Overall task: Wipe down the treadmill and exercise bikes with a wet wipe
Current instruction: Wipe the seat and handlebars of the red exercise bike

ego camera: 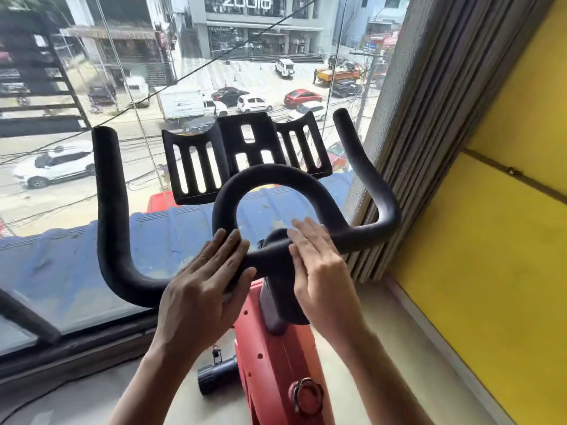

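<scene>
Forearms: both reach forward from the bottom edge, one to each side of the bike's red frame (276,363).
Left hand (199,280): lies on the handlebar (106,210) where the left arm of the bar meets the centre loop (276,176). The fingers are straight and flat on the foam and the thumb is stretched alongside, so it presses rather than grasps.
Right hand (319,271): mirrors it on the right side of the bar. It is flat with straight fingers and clenches nothing.
Why so: flat palms spread pressure along the round bar, which suits rubbing it down. Placing one hand on each side of the stem probably steadies the bar.
Wipe: none shows. One may be hidden under a palm, but I cannot tell.
Task's thing: the bike stands right at the window (61,194), with its bar directly under the hands. No treadmill is in view.
Holder (245,151): a slotted black tray beyond the loop, not touched by either hand.
Knob (306,397): sits low on the frame, untouched.
Surroundings: a ribbed curtain (414,118) and a yellow wall (491,271) are to the right.
Judgement: the bar's centre seems to be the part in hand, while its outer horns and the holder look still to be done.
</scene>
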Motion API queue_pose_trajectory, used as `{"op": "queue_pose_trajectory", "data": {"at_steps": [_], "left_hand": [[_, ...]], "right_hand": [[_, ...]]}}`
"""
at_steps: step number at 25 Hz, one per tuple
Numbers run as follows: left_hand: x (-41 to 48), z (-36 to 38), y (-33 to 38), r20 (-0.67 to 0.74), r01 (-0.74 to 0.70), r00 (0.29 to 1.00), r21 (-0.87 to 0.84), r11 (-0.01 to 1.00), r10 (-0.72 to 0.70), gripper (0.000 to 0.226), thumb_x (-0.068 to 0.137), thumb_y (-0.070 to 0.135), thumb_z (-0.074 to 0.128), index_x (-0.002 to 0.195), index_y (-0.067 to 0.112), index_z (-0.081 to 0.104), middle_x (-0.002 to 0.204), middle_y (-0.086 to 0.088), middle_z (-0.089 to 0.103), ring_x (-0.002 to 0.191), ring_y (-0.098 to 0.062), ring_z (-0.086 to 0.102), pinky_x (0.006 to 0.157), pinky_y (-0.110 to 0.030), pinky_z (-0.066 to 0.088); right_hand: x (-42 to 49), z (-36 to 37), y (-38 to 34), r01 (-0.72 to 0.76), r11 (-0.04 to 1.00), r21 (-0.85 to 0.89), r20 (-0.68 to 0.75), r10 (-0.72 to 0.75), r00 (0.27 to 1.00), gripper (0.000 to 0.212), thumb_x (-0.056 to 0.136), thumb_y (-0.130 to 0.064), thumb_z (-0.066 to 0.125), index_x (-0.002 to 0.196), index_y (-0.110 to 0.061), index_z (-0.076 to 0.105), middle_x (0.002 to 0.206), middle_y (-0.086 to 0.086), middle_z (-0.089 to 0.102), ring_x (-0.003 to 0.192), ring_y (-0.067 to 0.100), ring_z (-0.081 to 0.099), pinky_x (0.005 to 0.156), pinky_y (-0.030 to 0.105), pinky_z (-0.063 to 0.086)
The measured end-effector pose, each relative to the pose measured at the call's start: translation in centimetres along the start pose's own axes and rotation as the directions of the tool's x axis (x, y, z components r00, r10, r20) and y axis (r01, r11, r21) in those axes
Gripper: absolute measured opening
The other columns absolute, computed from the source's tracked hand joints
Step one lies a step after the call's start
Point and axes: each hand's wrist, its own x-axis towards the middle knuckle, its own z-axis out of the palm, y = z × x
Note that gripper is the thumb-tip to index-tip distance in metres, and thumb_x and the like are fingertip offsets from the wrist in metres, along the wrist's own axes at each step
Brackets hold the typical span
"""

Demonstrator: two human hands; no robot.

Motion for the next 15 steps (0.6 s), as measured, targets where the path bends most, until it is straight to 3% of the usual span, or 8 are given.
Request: {"op": "queue_pose_trajectory", "data": {"at_steps": [3,7,9,12,15], "left_hand": [[0.1,0.2,0.2,0.003,0.021,1.000,0.039,0.999,-0.021,0.040,0.094,0.032,0.048,0.115,0.004,0.068,0.126,-0.010,0.060,0.121,-0.026,0.055,0.094,-0.031,0.046],[0.5,0.6,0.7,0.001,0.027,1.000,0.041,0.999,-0.027,0.041,0.093,0.030,0.049,0.112,0.000,0.069,0.123,-0.013,0.061,0.122,-0.030,0.053,0.098,-0.033,0.044],[1.1,1.1,1.3,0.026,-0.009,1.000,0.037,0.999,0.008,0.041,0.094,0.029,0.049,0.113,-0.002,0.068,0.119,-0.014,0.064,0.122,-0.031,0.053,0.103,-0.038,0.041],[2.2,2.0,2.4,0.085,-0.056,0.995,0.025,0.998,0.054,0.041,0.094,0.030,0.048,0.117,0.000,0.065,0.117,-0.013,0.066,0.120,-0.028,0.055,0.104,-0.041,0.040],[3.6,2.7,3.7,0.160,-0.085,0.983,-0.010,0.996,0.085,0.044,0.095,0.034,0.047,0.121,0.004,0.065,0.120,-0.010,0.065,0.118,-0.023,0.058,0.101,-0.037,0.045]], "right_hand": [[0.2,0.5,-1.1,0.153,0.988,-0.010,0.051,-0.152,0.987,0.033,0.093,-0.008,0.046,0.119,0.004,0.063,0.125,0.016,0.062,0.125,0.027,0.052,0.109,0.036,0.036],[0.8,-2.6,3.7,0.330,0.942,0.067,0.194,-0.337,0.921,0.040,0.092,0.002,0.053,0.132,0.001,0.054,0.139,0.014,0.052,0.135,0.020,0.042,0.115,0.032,0.028],[0.6,-4.2,6.3,0.276,0.957,0.088,0.176,-0.288,0.941,0.047,0.089,0.011,0.055,0.134,0.000,0.051,0.142,0.011,0.049,0.136,0.017,0.040,0.116,0.031,0.026],[0.0,-6.2,9.6,0.158,0.986,0.058,0.055,-0.161,0.985,0.052,0.083,0.021,0.056,0.131,-0.001,0.054,0.139,0.008,0.051,0.133,0.016,0.045,0.111,0.035,0.035],[0.6,-6.1,9.2,0.095,0.993,0.073,-0.116,-0.086,0.990,0.042,0.089,0.010,0.056,0.129,0.000,0.055,0.135,0.009,0.054,0.129,0.016,0.049,0.108,0.026,0.039]]}}
